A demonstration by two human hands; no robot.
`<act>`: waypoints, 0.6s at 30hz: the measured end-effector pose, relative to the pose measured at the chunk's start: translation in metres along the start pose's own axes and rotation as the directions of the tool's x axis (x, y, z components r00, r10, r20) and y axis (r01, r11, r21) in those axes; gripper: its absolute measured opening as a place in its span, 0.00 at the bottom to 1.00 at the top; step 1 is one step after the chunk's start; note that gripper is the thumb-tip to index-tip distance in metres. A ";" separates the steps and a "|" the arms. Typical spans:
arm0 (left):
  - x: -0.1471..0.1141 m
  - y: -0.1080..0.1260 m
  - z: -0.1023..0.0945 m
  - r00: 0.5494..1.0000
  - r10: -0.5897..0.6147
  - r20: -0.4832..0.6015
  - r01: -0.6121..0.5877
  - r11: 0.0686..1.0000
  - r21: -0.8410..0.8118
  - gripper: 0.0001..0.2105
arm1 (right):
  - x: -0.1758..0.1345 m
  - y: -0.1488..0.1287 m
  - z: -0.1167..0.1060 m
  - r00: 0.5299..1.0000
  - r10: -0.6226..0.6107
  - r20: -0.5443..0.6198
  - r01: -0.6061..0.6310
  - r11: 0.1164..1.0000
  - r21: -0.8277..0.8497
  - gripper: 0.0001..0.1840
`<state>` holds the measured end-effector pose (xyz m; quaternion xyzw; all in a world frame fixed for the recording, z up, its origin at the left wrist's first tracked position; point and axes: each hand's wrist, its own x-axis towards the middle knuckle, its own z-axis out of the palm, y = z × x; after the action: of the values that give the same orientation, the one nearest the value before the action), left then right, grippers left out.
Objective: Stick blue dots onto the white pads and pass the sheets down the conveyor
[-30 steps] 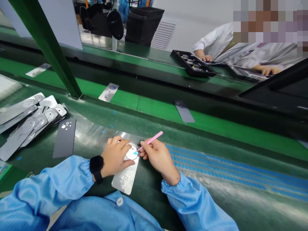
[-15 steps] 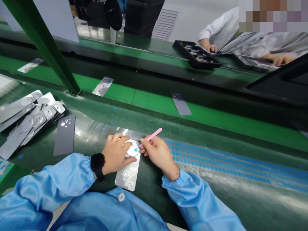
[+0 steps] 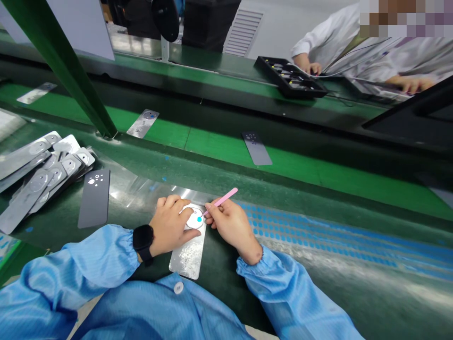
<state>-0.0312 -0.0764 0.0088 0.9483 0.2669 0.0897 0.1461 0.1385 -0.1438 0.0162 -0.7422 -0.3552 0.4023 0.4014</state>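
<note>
- In the head view, at the centre of the frame, we have a silver phone back panel lying flat on the green workbench.
- Our left hand rests across its upper part, fingers spread and bent, clasping nothing.
- Our right hand, just right of it, pinches pink tweezers between thumb and fingers; their tip meets a round blue sticker on the panel's white ring area.
- Right of centre, we see a strip of blue dots running toward the right edge.
- At the left, silver panels lie in an overlapping pile, a dark grey phone back panel just beside.
- Upper right, a co-worker's hands are near a black compartment tray.
</note>
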 end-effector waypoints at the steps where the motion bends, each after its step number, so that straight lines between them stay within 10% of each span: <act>1: 0.000 0.000 0.000 1.000 0.002 -0.003 -0.002 1.000 0.001 0.20 | 0.000 -0.001 0.000 1.000 -0.001 -0.005 0.001 1.000 -0.003 0.11; 18: -0.003 -0.003 0.002 0.980 0.154 -0.124 -0.147 0.987 0.064 0.14 | -0.002 -0.003 0.002 0.999 -0.045 -0.010 0.045 0.997 -0.055 0.09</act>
<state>-0.0345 -0.0762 0.0059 0.9617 0.2056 0.1542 0.0952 0.1351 -0.1437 0.0183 -0.7470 -0.3804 0.3790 0.3920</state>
